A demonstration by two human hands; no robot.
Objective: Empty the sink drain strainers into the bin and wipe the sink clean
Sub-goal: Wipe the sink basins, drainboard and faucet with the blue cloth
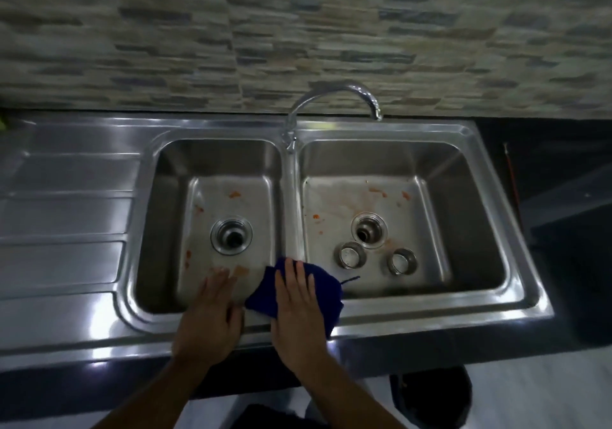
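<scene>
1. Stainless-steel double-bowl sink [530, 296], with a drainboard [66, 216] on the left; orange food residue [235, 194] dots both bowl floors.
2. Dark round bin [430, 399], on the floor near the sink's right bowl.
3. Curved faucet [331, 92], at the far rim, spout over the right bowl.
4. Right hand [298, 309], fingers straight, pressing flat on the cloth without gripping it.
5. Left hand [212, 309], flat at the left bowl's near edge, holding nothing.
6. Blue cloth [326, 283], draped over the near end of the divider.
7. Two strainers [351, 255] [401, 260], lying in the right bowl just near of its open drain [368, 231].
</scene>
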